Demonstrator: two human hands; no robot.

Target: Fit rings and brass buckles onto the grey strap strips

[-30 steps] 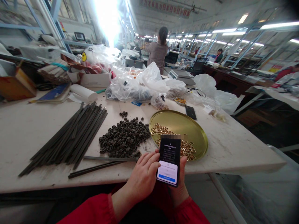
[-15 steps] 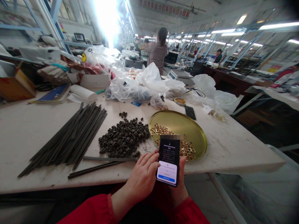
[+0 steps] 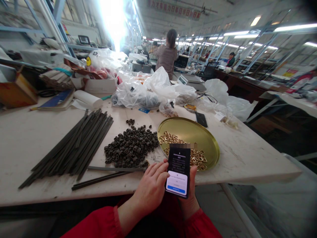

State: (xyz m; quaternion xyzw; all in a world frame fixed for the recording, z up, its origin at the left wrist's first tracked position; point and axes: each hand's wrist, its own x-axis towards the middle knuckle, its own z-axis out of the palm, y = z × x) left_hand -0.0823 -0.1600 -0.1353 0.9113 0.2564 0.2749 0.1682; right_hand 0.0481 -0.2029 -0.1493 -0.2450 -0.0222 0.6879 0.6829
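A phone (image 3: pixel 177 170) with a lit screen stands over the table's front edge, in front of a round gold tray (image 3: pixel 211 142). My right hand (image 3: pixel 192 195) holds it from behind, the thumb along its right edge. My left hand (image 3: pixel 151 186) is at its left edge, fingers together and touching the phone's side, the thumb near the screen. Small gold buckles (image 3: pixel 199 160) lie on the tray. Left of the tray is a heap of small dark loops (image 3: pixel 131 145). Long dark strips (image 3: pixel 71 145) lie further left, and two more strips lie near my left hand.
Plastic bags (image 3: pixel 138 94), a scale (image 3: pixel 190 81) and a black flat object (image 3: pixel 201 119) are at the table's back. Boxes (image 3: pixel 100 85), a paper roll (image 3: pixel 88 99) and a blue book (image 3: pixel 55 99) stand at the back left. A person (image 3: pixel 166 58) faces away beyond.
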